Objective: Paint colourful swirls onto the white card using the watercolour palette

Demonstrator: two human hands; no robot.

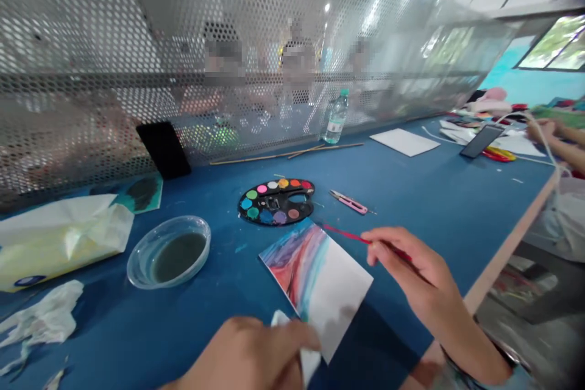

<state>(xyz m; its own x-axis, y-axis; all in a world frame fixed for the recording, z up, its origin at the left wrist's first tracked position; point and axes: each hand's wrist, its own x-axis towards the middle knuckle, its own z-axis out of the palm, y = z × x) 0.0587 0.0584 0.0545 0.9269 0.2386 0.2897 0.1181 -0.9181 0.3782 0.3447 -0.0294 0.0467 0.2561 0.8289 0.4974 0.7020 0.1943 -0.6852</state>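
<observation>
My right hand (406, 262) is closed round a thin red paintbrush (346, 233), whose tip points left over the top right of a small canvas (340, 280). Purple, red and blue paint covers the canvas's left part; the rest is white. At its lower left edge, my left hand (260, 353) is closed on a white tissue (311, 365). A black oval palette (274, 202) with round paint pans lies just beyond the canvas. Left of it stands a clear bowl (134, 262) of dark, murky water.
Pink-handled snips (351, 202), thin sticks (256, 157), a bottle (337, 119) and a white sheet (404, 141) lie or stand farther back. A tissue pack (64, 237) and crumpled tissue (50, 317) are left. A perforated metal screen (159, 42) rises behind; another person's hands (548, 131) are far right.
</observation>
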